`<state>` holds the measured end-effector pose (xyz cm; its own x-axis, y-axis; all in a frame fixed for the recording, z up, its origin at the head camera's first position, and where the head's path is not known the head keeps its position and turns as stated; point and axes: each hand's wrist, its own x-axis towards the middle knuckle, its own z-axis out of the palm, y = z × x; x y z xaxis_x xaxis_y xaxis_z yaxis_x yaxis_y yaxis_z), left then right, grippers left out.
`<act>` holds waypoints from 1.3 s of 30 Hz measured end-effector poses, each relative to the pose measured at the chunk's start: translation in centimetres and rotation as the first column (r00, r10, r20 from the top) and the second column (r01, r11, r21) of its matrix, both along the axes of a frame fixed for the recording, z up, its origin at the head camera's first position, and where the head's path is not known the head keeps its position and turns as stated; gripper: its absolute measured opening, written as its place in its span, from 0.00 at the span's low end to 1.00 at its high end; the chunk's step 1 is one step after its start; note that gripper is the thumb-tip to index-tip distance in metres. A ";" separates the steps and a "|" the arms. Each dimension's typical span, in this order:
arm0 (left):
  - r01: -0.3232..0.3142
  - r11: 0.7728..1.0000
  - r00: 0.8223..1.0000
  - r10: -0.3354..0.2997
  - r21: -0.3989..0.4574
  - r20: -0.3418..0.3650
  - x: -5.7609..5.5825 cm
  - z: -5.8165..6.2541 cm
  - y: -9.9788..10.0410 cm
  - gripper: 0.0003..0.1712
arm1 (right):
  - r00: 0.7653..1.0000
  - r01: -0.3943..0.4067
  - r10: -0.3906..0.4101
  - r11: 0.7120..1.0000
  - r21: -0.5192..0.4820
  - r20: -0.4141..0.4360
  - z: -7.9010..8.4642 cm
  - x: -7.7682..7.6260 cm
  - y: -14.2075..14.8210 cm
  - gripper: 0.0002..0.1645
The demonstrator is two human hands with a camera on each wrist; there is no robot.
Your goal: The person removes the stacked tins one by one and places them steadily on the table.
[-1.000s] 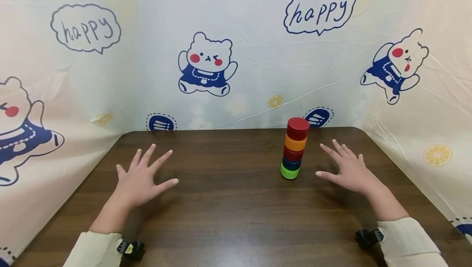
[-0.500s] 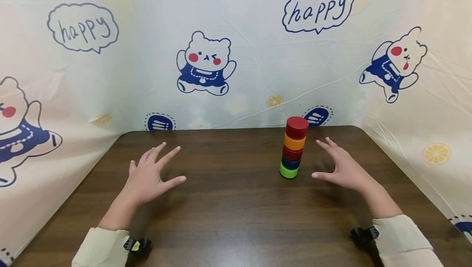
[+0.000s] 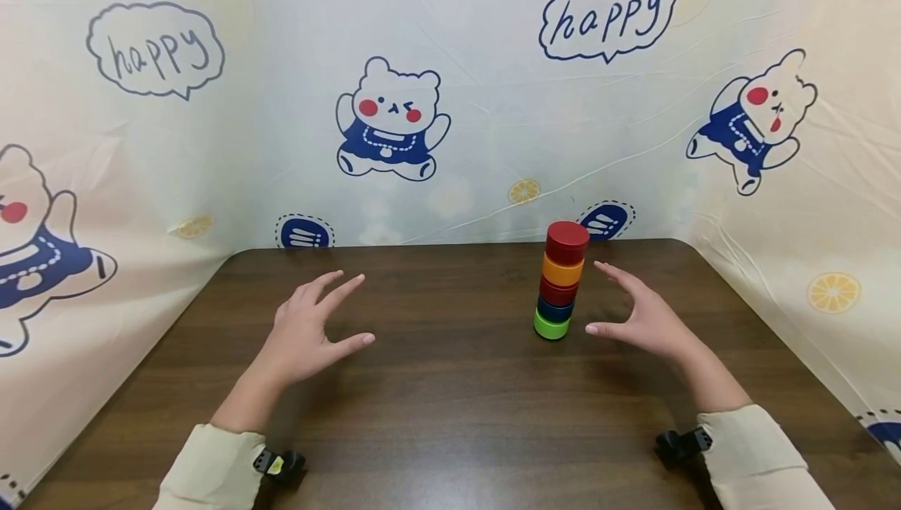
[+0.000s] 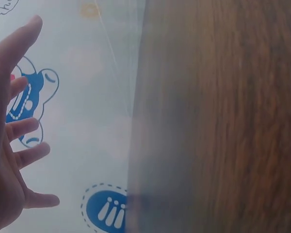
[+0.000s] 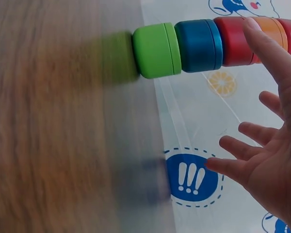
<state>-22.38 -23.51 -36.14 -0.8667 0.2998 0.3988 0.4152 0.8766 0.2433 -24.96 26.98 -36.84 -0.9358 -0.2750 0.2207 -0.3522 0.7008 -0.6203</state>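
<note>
A stack of small round containers (image 3: 561, 271) stands upright on the wooden table, right of the middle. From the bottom they run green (image 5: 157, 50), dark blue (image 5: 200, 45), red, orange and red. My right hand (image 3: 655, 318) is just to the right of the stack, thumb and fingers spread toward it with a gap between. In the right wrist view the thumb overlaps the upper containers, with the palm (image 5: 276, 174) facing them. Over the left half of the table my left hand (image 3: 303, 335) hovers with fingers extended, holding nothing, well apart from the stack.
The brown wooden table (image 3: 450, 408) spans the space before me. Behind it and along both sides hangs a pale printed cloth (image 3: 479, 119) with bears and "happy" bubbles. A small black camera is strapped at each wrist.
Both hands have moved inward over the table, the left one to the right, the right one slightly left and closer to the stack. The stack has stayed in place.
</note>
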 end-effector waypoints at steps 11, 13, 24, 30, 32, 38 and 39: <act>0.053 0.995 0.999 -0.053 0.081 0.000 -0.3 0.0 1.5 0.49 | 0.995 -0.037 0.058 0.969 -0.243 0.077 0.3 -0.1 -1.3 0.58; 0.064 0.994 0.998 -0.064 0.093 -0.003 -0.4 0.0 1.8 0.49 | 0.995 -0.055 0.075 0.959 -0.279 0.063 0.3 -0.3 -1.5 0.56; 0.136 0.978 0.991 -0.131 0.160 -0.042 -0.8 0.2 3.6 0.47 | 0.998 -0.036 0.055 0.923 -0.384 0.039 0.0 -0.8 -2.5 0.50; 0.152 0.968 0.988 -0.154 0.202 -0.008 -0.8 0.3 4.5 0.47 | 0.999 -0.030 0.046 0.905 -0.425 0.027 0.2 -0.7 -3.1 0.49; 0.170 0.959 0.985 -0.171 0.225 -0.015 -0.8 0.2 4.8 0.46 | 0.999 -0.025 0.041 0.898 -0.439 0.027 0.2 -0.8 -3.2 0.48; 0.251 0.922 0.968 -0.238 0.294 -0.080 -1.1 0.1 6.0 0.44 | 0.999 -0.013 0.031 0.874 -0.486 0.029 0.0 -1.0 -3.8 0.47; 0.263 0.916 0.965 -0.247 0.302 -0.091 -1.1 0.0 6.2 0.44 | 0.999 -0.008 0.027 0.872 -0.490 0.031 0.0 -1.0 -3.9 0.48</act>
<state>-23.52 -17.32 -36.13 -0.7538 0.3632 0.5475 0.6331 0.6243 0.4576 -25.95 23.10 -36.85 -0.9418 -0.1565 0.2976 -0.3323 0.2979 -0.8949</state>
